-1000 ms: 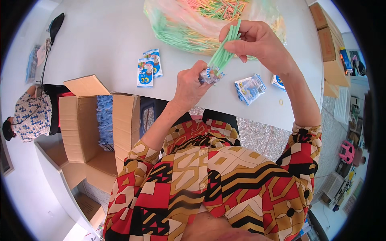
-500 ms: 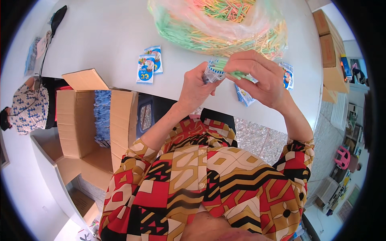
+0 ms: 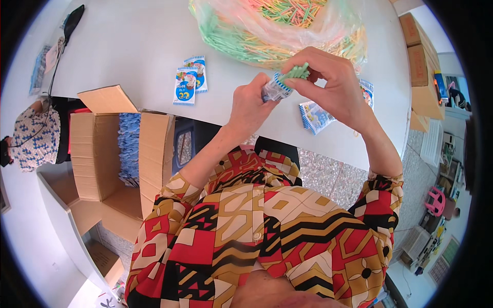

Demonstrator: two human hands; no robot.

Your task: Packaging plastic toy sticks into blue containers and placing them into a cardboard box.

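A small blue-and-white plastic packet (image 3: 275,90), with a clear part, is gripped in my left hand (image 3: 247,107), closed around its lower end. In the packet's mouth sits a bundle of thin green sticks (image 3: 298,74), tips poking out at the upper right. My right hand (image 3: 336,90) has thumb and fingers closed on this bundle. Beneath my right hand lies a blue-and-white packet (image 3: 317,118), and another packet (image 3: 367,91) shows behind its wrist. Beyond my hands stands a large translucent bag (image 3: 231,49) full of pink, yellow, orange and green sticks (image 3: 295,14).
Two flat packets (image 3: 185,87) overlap on the white table (image 3: 133,51) to the left. An open cardboard box (image 3: 154,159) holds stacked blue packets (image 3: 129,149) below the table's left edge. Another person (image 3: 38,134) is at far left. Cardboard boxes (image 3: 426,77) stand at the right.
The green bundle has tipped from lying nearly flat to pointing up and right, and sits in the packet's mouth. My right hand has shifted slightly up around it. The packet has tilted too.
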